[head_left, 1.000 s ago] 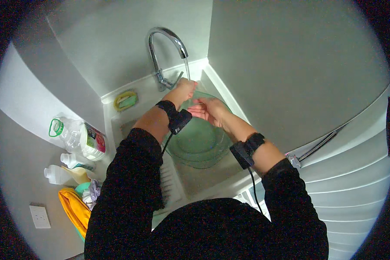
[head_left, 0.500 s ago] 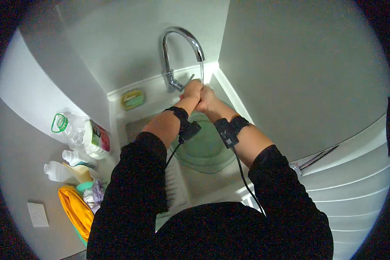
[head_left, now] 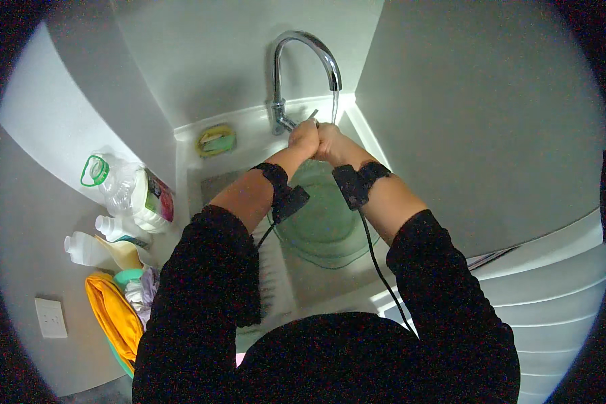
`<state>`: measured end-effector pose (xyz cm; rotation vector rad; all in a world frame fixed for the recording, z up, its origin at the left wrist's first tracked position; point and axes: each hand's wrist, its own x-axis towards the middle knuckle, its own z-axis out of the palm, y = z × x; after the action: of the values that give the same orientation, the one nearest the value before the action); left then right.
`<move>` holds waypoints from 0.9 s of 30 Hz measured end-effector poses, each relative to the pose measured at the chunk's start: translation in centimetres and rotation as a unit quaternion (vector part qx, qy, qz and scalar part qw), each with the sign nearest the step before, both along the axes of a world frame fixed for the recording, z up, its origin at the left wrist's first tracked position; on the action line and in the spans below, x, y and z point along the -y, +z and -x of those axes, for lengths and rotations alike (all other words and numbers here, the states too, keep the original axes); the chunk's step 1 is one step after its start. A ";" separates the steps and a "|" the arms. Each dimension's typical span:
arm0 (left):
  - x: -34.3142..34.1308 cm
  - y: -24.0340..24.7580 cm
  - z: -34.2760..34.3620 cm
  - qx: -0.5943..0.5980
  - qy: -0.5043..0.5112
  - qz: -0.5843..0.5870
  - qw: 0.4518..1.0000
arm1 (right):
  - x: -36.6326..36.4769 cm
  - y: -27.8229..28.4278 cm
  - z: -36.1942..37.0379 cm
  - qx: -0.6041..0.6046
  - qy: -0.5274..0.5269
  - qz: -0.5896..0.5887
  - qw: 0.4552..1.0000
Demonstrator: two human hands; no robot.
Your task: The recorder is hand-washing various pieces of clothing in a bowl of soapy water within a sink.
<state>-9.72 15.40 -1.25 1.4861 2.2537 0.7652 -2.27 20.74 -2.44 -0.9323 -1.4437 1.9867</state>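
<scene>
My left hand (head_left: 304, 139) and my right hand (head_left: 326, 140) are pressed together below the chrome faucet (head_left: 308, 37). A thin stream of water (head_left: 335, 106) runs from its spout down by the right hand. Both sets of fingers face away from me and are mostly hidden, so I cannot see whether anything is between them. Under my wrists a pale green, see-through basin (head_left: 320, 229) stands in the white sink (head_left: 370, 138). The faucet's lever (head_left: 312, 114) shows just behind the left hand.
A green soap bar in a yellow dish (head_left: 217, 141) lies on the sink's back left ledge. Along the left stand a large clear bottle (head_left: 118, 185), smaller white bottles (head_left: 87, 248) and an orange cloth (head_left: 111, 310). A ribbed washboard (head_left: 271, 269) is partly behind my left arm.
My hands have shifted a little, now side by side where the left one lay over the right. The whole view has moved slightly; water still runs.
</scene>
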 end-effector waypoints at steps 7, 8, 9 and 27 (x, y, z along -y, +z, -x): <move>-2.1 1.7 -5.2 0.065 0.058 -0.016 0.996 | -8.8 -5.3 -3.6 0.125 0.115 -0.249 0.953; -2.0 1.6 -6.2 0.090 0.062 -0.027 0.994 | -9.4 -6.2 -4.5 0.065 0.070 -0.089 0.991; -0.6 -0.1 -3.3 0.106 0.105 -0.027 0.988 | -5.9 -5.0 -1.6 0.167 0.113 -0.158 0.967; 0.9 -1.9 -1.3 0.342 0.157 -0.064 0.924 | -4.2 -4.4 -2.0 0.127 0.214 -0.295 0.922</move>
<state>-8.46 14.52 -3.18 0.7174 1.9164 1.3065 -0.31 24.98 -6.81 -0.6463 -2.3833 1.5526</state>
